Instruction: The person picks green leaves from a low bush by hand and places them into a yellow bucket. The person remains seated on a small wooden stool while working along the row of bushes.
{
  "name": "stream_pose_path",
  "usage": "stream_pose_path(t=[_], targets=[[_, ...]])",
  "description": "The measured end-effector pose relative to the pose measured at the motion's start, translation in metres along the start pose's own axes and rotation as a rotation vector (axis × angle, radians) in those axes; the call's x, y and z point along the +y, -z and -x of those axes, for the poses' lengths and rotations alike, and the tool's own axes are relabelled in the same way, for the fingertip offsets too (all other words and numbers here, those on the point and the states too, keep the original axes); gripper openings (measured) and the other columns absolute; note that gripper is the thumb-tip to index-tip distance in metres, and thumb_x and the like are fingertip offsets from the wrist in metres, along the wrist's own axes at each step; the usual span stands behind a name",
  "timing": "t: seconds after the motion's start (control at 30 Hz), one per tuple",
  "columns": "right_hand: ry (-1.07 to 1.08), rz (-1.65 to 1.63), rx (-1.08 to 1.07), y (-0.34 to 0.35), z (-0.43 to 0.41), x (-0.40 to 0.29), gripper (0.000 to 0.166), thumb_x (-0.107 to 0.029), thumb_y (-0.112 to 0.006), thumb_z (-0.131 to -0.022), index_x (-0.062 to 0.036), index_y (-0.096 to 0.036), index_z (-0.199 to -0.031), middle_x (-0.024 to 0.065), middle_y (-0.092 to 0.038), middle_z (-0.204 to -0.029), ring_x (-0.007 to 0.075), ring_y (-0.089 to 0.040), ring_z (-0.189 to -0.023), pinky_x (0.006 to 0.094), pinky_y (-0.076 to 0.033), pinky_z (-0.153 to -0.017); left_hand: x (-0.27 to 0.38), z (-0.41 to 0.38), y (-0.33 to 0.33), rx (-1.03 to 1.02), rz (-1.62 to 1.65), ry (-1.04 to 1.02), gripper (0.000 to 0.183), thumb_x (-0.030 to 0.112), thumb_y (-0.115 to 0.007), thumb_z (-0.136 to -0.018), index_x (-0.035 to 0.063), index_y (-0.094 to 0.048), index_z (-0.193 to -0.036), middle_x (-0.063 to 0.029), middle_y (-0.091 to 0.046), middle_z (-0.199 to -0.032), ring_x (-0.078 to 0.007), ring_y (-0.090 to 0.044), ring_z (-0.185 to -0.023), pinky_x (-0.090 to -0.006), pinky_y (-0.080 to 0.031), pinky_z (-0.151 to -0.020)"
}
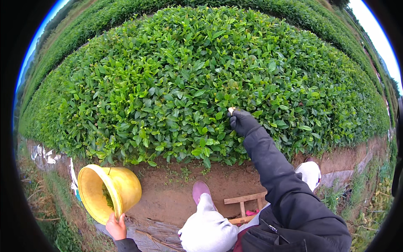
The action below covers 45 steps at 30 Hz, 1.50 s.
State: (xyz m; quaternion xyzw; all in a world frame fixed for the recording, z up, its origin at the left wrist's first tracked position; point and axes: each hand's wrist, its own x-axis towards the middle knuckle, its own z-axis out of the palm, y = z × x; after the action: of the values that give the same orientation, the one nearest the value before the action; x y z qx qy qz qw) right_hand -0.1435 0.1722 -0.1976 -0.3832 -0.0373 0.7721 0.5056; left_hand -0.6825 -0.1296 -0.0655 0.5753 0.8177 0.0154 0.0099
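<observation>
My left hand (116, 226), bare, grips the rim of a yellow plastic bucket (130, 189) at lower left. The bucket is tipped on its side, its mouth facing left and towards me. Some picked green leaves (108, 197) lie inside it, partly hidden by the rim. My right hand (241, 121) wears a dark glove with a pale fingertip showing. Its fingers are curled at the near side of a dense, trimmed tea bush (189, 78). Whether a leaf is pinched between them cannot be made out.
A wooden frame, perhaps a low stool (244, 200), stands on the bare soil (167, 201) between my legs. My pink shoe (201, 190) is close to the bush's base. White plastic scraps (45, 155) lie at left. More tea rows (302, 31) run behind.
</observation>
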Motion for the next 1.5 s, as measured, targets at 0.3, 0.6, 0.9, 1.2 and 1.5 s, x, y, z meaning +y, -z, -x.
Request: stream_pose_path(t=[0.3, 0.6, 0.9, 1.2, 1.5], targets=[[0.331, 0.611, 0.233, -0.034, -0.016, -0.014, 0.023, -0.007, -0.058, -0.083, -0.0039, -0.05, -0.104, 0.0118, -0.058, -0.083, 0.0214, -0.061, -0.067, 0.0366, -0.057, -0.067, -0.14, -0.12, -0.109, 0.149, -0.163, 0.163, 0.039, 0.028, -0.071, -0.072, 0.0025, -0.061, -0.1, -0.0208, -0.063, -0.085, -0.0385, -0.06, -0.078, -0.0429, -0.048, -0.069], [0.718, 1.725, 0.564, -0.058, -0.061, -0.019, 0.033, -0.025, -0.072, -0.07, -0.0058, -0.061, -0.094, 0.0164, -0.063, -0.091, 0.0321, -0.06, -0.085, 0.0369, -0.048, -0.077, -0.223, -0.169, -0.134, 0.092, 0.097, 0.203, 0.056, 0.011, -0.074, -0.068, 0.0035, -0.053, -0.119, -0.0191, -0.059, -0.111, -0.033, -0.057, -0.1, -0.037, -0.044, -0.09], [0.557, 0.122, 0.533, -0.001, -0.042, -0.039, 0.009, -0.005, -0.056, -0.084, -0.0017, -0.053, -0.091, 0.0081, -0.057, -0.073, 0.018, -0.058, -0.059, 0.0296, -0.053, -0.051, -0.087, -0.06, -0.086, 0.279, 0.271, 0.132, 0.054, 0.004, -0.066, -0.075, 0.002, -0.048, -0.125, -0.0176, -0.054, -0.116, -0.0306, -0.053, -0.106, -0.0364, -0.041, -0.093], [0.31, 0.115, -0.024, 0.037, 0.06, -0.064, 0.016, -0.004, -0.058, -0.083, -0.0017, -0.054, -0.099, 0.0059, -0.057, -0.076, 0.0132, -0.056, -0.061, 0.0319, -0.054, -0.058, 0.097, 0.072, 0.047, 0.365, 0.876, 0.156, 0.037, 0.0, -0.054, -0.085, -0.0032, -0.049, -0.121, -0.014, -0.052, -0.119, -0.0214, -0.051, -0.11, -0.033, -0.04, -0.094], [0.197, 0.34, 0.029, 0.032, 0.102, -0.087, 0.025, -0.024, -0.058, -0.087, -0.0002, -0.05, -0.093, 0.0108, -0.056, -0.079, 0.0189, -0.057, -0.061, 0.045, -0.059, -0.057, 0.43, 0.146, 0.062, -0.216, 0.673, -0.808, 0.028, 0.011, -0.063, -0.079, 0.002, -0.059, -0.105, -0.0161, -0.06, -0.103, -0.0305, -0.058, -0.097, -0.0347, -0.046, -0.085]])
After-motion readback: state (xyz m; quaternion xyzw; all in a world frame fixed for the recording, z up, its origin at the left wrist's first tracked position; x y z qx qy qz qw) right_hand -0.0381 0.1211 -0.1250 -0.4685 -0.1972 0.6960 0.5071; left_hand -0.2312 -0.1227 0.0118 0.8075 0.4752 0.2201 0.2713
